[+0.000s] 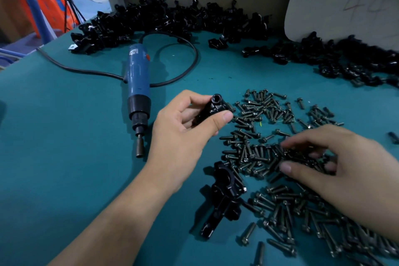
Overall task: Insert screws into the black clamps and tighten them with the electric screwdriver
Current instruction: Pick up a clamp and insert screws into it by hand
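My left hand (pixel 185 129) grips a black clamp (pixel 212 108) between thumb and fingers, its round hole facing up. My right hand (pixel 336 166) reaches into the heap of dark screws (pixel 254 153), fingers curved over them; whether a screw is pinched between its fingertips is hidden. The blue electric screwdriver (pixel 138 84) lies on the teal table, bit pointing toward me, left of my left hand. Two more black clamps (pixel 224 196) lie near the front, beside the screws.
A long pile of black clamps (pixel 172 21) runs along the back of the teal table (pixel 75 136) and down the right side. The screwdriver's black cable (pixel 185 65) loops behind it. Beige boards stand at the back; an orange stool (pixel 47 2) is far left.
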Demonstrator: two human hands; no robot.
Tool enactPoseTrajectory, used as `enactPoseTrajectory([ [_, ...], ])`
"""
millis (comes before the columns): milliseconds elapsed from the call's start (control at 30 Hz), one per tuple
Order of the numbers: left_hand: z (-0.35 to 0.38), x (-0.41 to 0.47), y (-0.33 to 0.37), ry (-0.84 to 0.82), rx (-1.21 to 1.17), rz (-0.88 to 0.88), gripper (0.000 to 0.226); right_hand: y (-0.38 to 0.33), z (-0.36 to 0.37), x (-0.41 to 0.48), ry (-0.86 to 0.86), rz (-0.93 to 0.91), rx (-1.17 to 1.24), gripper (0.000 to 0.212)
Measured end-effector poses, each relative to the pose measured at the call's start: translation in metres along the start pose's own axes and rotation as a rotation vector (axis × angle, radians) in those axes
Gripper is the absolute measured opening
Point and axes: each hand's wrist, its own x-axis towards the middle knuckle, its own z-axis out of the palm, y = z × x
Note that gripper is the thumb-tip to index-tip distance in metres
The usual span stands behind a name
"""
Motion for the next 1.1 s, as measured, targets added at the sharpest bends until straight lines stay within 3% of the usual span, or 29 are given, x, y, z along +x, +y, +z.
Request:
enactPoseTrajectory([
  [133, 0.001, 0.0, 0.0, -0.001, -0.006, 0.002, 0.021, -0.01, 0.014, 0.005, -0.006, -0.075, -0.109, 0.044],
  [367, 0.001, -0.001, 0.0, -0.013, -0.002, 0.028, 0.024, -0.015, 0.02, 0.005, 0.013, -0.056, -0.013, 0.007],
  [567, 0.001, -0.001, -0.001, -0.029, 0.046, 0.046, 0.021, -0.017, 0.018, 0.001, 0.013, -0.1, -0.066, 0.022],
  [933, 0.0, -0.001, -0.004, -0.057, 0.117, 0.082, 0.023, -0.022, 0.022, -0.003, 0.067, -0.171, -0.109, 0.007],
  [1100, 0.002, -0.004, -0.002, -0.13, 0.11, 0.096, 0.025, -0.02, 0.033, -0.001, 0.212, -0.152, 0.174, 0.007],
])
